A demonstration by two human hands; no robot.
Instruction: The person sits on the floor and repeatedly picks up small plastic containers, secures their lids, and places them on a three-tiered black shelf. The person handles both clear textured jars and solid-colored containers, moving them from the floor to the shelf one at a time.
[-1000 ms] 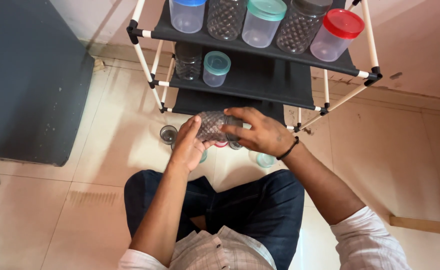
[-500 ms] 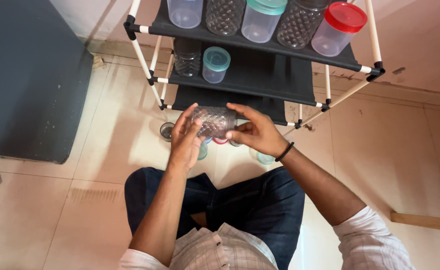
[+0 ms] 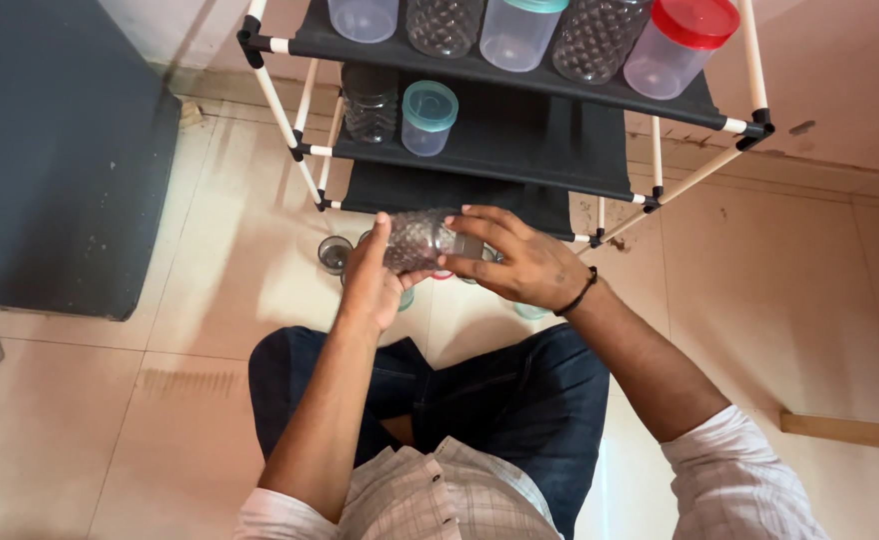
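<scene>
- The clear faceted jar [image 3: 418, 240] lies sideways between both hands, above the floor in front of the black shelf rack [image 3: 520, 140].
- It could slip: smooth plastic, pinched only at its ends.
- Left hand [image 3: 372, 285] cups one end, fingers closed around it.
- Right hand [image 3: 520, 262] arches over the other end, fingers [image 3: 475, 222] spread and curled on it.

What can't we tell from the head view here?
- Jar: lid end hidden under the right hand; lid on or off unclear.
- Left hand: palm side faces away; its grip cannot be seen.
- Floor jars: mostly hidden behind both hands; count unclear.
- Top-shelf jars: cut off by the upper edge.
- Bottom shelf: dark, contents unclear.
</scene>
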